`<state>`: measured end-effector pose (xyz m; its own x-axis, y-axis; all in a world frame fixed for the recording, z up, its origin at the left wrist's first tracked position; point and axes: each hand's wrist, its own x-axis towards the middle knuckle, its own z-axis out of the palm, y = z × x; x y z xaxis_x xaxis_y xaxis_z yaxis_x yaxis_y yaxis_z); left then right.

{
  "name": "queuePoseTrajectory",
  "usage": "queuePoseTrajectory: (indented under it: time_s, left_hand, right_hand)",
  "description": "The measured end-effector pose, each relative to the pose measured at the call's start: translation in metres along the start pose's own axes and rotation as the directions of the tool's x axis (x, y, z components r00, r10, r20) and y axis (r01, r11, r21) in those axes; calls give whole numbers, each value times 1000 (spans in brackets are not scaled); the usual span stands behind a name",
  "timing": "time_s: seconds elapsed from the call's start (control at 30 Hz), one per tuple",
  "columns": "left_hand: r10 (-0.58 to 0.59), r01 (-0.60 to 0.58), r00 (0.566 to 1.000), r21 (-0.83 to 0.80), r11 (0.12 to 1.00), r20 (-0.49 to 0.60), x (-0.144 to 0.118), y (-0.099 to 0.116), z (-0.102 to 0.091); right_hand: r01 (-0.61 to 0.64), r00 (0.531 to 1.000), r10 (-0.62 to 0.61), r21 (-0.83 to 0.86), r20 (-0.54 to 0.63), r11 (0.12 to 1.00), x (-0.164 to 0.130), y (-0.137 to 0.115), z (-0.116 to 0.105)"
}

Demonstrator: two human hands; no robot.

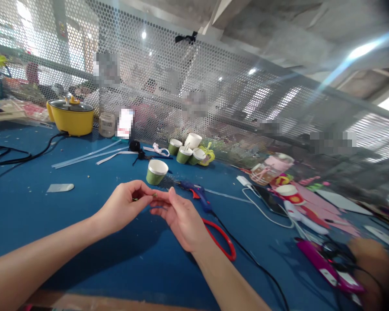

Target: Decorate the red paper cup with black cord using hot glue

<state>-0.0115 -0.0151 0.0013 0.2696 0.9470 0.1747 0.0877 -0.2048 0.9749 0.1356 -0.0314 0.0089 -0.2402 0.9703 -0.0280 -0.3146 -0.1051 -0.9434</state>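
My left hand [125,206] is closed in a pinch around a tiny greenish piece [154,195], too small to name. My right hand [181,220] has its thumb raised and fingers apart; its index finger meets the left fingertips beside that piece. Just beyond the hands stands a small green cup [157,172] with a white inside. A blue glue gun [199,194] with a red trigger lies to the right, its nozzle near the cup. Red looped handles [225,237] show partly from under my right hand.
Several more small cups [183,155] stand by the mesh screen [227,108]. A yellow electric pot [73,119], a jar [106,124] and clear sticks [84,155] are left. A phone [269,199], cables and a magenta power strip [327,265] are right, near another person's arm [371,263].
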Motion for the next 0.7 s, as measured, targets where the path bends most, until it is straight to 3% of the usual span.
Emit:
queuePoseTrajectory:
  time_s: [0.7]
  left_hand:
    - [130,-130,991,127,983,10,0,-7,-1]
  right_hand:
    - [-46,999,46,50,-9,998,-1,-1,-1]
